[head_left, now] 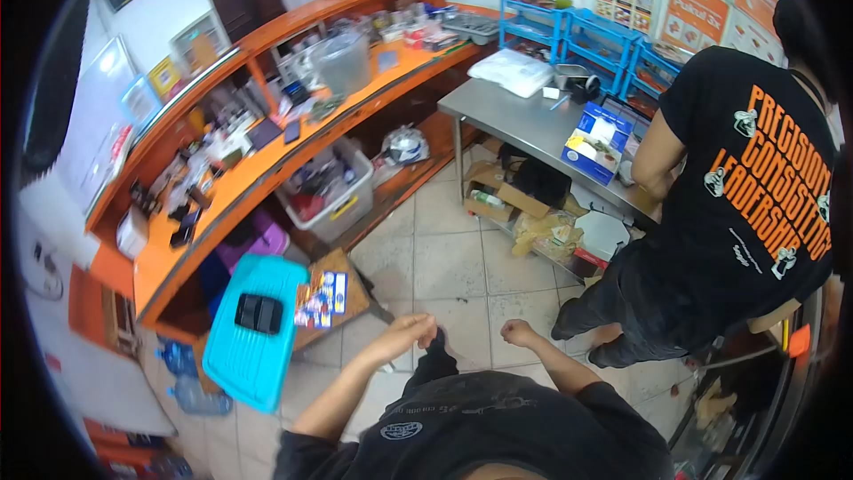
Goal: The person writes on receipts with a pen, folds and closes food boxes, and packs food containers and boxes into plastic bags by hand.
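Note:
My left hand (pixel 410 335) is in front of my body over the floor, its fingers curled in and closed; nothing shows in it. To its right, my right hand (pixel 522 333) forms a loose fist above the floor tiles, with no object showing. Neither hand touches anything. Nearest to the left hand is a small wooden table (pixel 354 309) bearing a colourful printed packet or leaflet (pixel 322 300). Beside that lies a turquoise plastic lid (pixel 233 351) with a black handle (pixel 259 313).
An orange counter (pixel 283 153) crowded with small items curves along the left. A clear storage bin (pixel 342 213) stands beneath it. A steel table (pixel 498 116) holds a blue-and-yellow box (pixel 597 144). A co-worker in a black shirt (pixel 755 169) stands at the right. Water bottles (pixel 200 397) lie lower left.

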A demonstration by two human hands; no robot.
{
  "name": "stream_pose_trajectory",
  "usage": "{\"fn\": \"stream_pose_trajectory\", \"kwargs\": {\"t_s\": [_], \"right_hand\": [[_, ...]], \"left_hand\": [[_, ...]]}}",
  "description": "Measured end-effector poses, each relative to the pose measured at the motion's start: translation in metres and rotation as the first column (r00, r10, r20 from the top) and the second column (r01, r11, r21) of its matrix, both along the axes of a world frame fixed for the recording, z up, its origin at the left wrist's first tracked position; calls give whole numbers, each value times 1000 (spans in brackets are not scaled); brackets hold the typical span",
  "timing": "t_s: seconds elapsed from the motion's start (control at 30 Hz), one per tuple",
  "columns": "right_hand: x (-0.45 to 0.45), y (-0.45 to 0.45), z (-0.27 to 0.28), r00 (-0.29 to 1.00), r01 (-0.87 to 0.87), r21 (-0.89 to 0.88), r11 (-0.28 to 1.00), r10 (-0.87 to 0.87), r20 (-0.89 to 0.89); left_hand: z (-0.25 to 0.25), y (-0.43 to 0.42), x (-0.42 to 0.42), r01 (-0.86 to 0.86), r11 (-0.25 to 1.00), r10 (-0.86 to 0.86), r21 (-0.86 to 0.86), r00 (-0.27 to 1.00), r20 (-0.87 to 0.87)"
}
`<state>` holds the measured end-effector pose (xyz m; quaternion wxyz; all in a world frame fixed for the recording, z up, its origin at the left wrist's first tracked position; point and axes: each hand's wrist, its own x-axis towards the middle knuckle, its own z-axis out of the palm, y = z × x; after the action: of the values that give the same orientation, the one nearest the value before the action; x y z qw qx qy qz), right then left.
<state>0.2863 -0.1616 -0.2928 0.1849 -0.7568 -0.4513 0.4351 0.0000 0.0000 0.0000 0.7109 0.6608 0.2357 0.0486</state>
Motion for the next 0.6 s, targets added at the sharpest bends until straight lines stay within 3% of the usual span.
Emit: {"fn": "stream_pose_trajectory", "kwargs": {"t_s": [0.07, 0.1, 0.17, 0.27, 0.37, 0.4, 0.47, 0.5, 0.57, 0.6], "right_hand": [[-28, 23, 2, 996, 70, 72, 995, -75, 56], [-51, 52, -14, 995, -55, -107, 993, 63, 77], [-43, 125, -8, 917, -300, -276, 913, 356, 183], [-8, 193, -2, 853, -521, 24, 854, 519, 47], [27, 225, 58, 993, -76, 181, 981, 90, -75], [42, 233, 56, 985, 140, 196, 970, -116, -131], [76, 249, 61, 840, 517, 213, 829, -444, -313], [95, 258, 72, 718, 668, 205, 716, -546, -432], [137, 283, 93, 570, 814, 298, 498, -590, -572], [166, 301, 100, 577, 816, 363, 449, -620, -531]], "left_hand": [[-61, 14, 5, -96, 992, 97, 82, 995, -12], [-93, 55, 23, -142, 989, 146, 42, 983, -115], [-98, 98, 72, -253, 953, 279, 165, 947, -158], [-88, 169, 129, 128, 980, -126, 153, 992, -17], [-66, 239, 164, 390, 699, -405, 600, 907, -118], [-61, 262, 174, 436, 626, -400, 646, 891, -213], [-52, 304, 198, 523, 461, -356, 717, 849, -391], [-48, 320, 210, 495, 494, -334, 715, 867, -370], [-45, 347, 237, 426, 559, -276, 711, 905, -325], [-50, 357, 252, 429, 603, -269, 673, 903, -334]]}}
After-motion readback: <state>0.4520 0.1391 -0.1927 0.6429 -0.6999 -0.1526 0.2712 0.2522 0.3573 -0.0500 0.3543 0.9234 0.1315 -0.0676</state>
